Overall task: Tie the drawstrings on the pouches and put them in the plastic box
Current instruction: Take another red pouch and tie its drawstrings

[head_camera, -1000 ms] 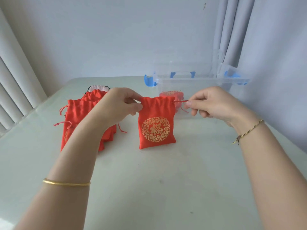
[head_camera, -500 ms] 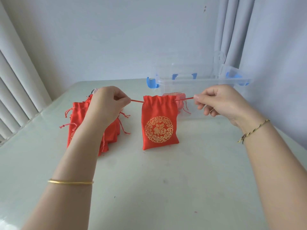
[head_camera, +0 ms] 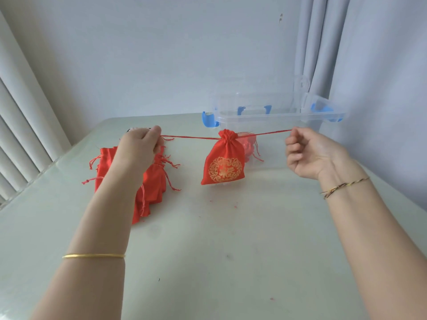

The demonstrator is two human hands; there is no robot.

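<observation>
- Hands now farther apart vs. half a sec ago: both cords are drawn out long, and the pouch mouth goes from loosely gathered to cinched shut.
- L hand point(head_camera: 138, 146): curled; we pinch the left drawstring point(head_camera: 189, 136) btw thumb & fingers, held level w/ the neck so the pull runs straight sideways.
- R hand point(head_camera: 309, 155): fingers curled, gripping the right drawstring point(head_camera: 272, 132). The opposite pull balances the left one, so the bag stays centred.
- Pouch point(head_camera: 225, 162): red w/ gold emblem, hangs upright from the taut cords. Bottom edge is at table point(head_camera: 231, 262) level; can't tell if touching. Sits in front of the box, not in it.
- Plastic box point(head_camera: 277, 116): clear, blue latches, open, at back right. One tied pouch point(head_camera: 248, 144) is already inside. Set close so the drop-in is short.
- Spare pouches point(head_camera: 154, 183): red pile beside/under the L forearm, cords loose; still to do, we judge.
- Step: mouth closed, knot not yet tied.
</observation>
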